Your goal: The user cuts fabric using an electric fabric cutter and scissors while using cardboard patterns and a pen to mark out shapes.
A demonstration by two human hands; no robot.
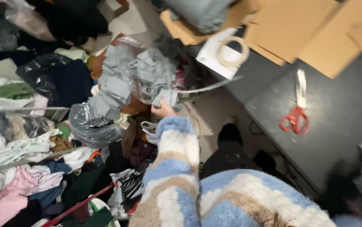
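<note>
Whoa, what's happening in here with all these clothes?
A person in a blue, cream and tan striped sweater reaches the left hand to a clear plastic bag of grey fabric pieces atop a heap of mixed clothes. The hand touches the grey cloth at the bag's lower edge. The right hand is out of view. On the dark table lie red-handled scissors, a tape roll and cardboard sheets.

The person is wearing a thick, fuzzy knitted sweater [214, 197] banded in broad stripes of 3 colours: light blue, cream and tan. Its sleeve [173, 155] is running down to a light blue cuff, covering the wrist. Dark trousers [227, 157] are showing below the sweater, ending in a dark shoe [229, 133].
</note>
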